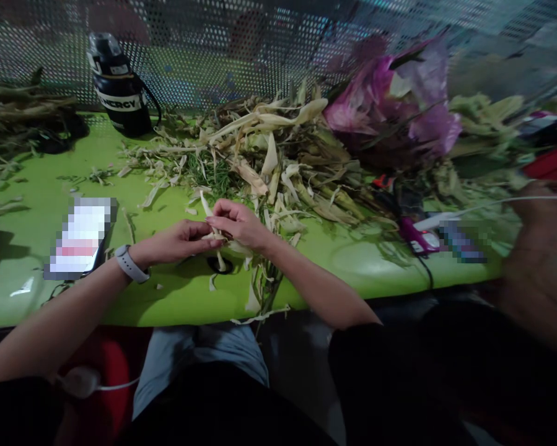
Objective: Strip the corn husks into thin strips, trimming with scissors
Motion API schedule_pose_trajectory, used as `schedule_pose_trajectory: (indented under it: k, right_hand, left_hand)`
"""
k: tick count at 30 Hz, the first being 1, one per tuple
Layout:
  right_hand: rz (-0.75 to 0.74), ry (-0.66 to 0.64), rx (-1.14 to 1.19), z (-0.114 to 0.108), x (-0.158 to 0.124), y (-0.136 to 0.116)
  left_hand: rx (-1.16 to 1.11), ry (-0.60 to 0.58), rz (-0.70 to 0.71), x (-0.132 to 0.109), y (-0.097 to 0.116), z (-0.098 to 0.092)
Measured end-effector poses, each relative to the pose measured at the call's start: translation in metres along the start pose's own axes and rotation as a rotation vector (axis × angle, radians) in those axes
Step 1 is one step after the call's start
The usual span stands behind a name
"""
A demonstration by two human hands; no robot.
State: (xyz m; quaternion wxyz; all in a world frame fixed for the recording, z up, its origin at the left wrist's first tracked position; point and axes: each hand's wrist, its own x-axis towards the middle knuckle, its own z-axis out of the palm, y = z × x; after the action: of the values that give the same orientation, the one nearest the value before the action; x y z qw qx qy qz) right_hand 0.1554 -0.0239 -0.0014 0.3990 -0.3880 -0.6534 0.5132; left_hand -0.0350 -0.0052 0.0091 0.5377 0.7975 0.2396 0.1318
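A pale strip that looks like dried corn husk [204,202] stands up between my fingers, its tip pointing away from me. My left hand [188,240], with a light watch band at the wrist, pinches its lower part. From the other side my right hand [239,224] closes on the same strip, fingertips nearly touching those of the left. A pale stem end hangs below the fingers, over a small dark ring [220,265] on the green table [166,297]. Just beyond the hands lies a heap of dried husks and stalks [269,155].
A dark bottle [122,93] stands at the back left, near a lit phone [80,235]. A pink plastic bag [390,105] sits behind the heap. Another person's arm [536,248] is at the right, near a second phone [461,241] and a white cable [505,201]. A perforated panel [189,56] rises behind.
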Motion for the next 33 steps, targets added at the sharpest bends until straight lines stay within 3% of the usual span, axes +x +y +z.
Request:
schedule_pose_trajectory:
  k: [8, 14, 18, 22, 26, 28, 31, 33]
  right_hand:
    - [-0.066, 0.124, 0.046, 0.005, 0.001, -0.001]
    - [0.103, -0.069, -0.036, -0.022, 0.0, -0.013]
    - [0.062, -0.13, -0.105, -0.028, 0.0, -0.013]
    - [-0.046, -0.004, -0.162, -0.023, 0.004, -0.006]
    - [-0.158, 0.114, -0.332, -0.02, 0.004, -0.003]
    - [-0.293, 0.265, -0.48, -0.021, 0.002, -0.004]
    - [-0.478, 0.52, -0.726, -0.02, -0.004, -0.004]
    - [-0.523, 0.478, -0.864, -0.018, -0.008, -0.002]
  left_hand:
    - [-0.055, -0.029, -0.051, -0.001, 0.007, 0.004]
    - [-0.247, 0.051, -0.078, -0.002, 0.008, 0.003]
    - [-0.277, 0.169, -0.088, -0.002, 0.01, -0.001]
    - [-0.292, 0.243, -0.065, -0.003, 0.009, -0.002]
    - [-0.273, 0.222, -0.049, -0.003, 0.007, -0.004]
    - [-0.263, 0.231, -0.048, -0.003, 0.007, -0.006]
    - [-0.246, 0.352, -0.038, -0.002, 0.008, -0.009]
    - [-0.248, 0.436, -0.033, -0.002, 0.007, -0.01]
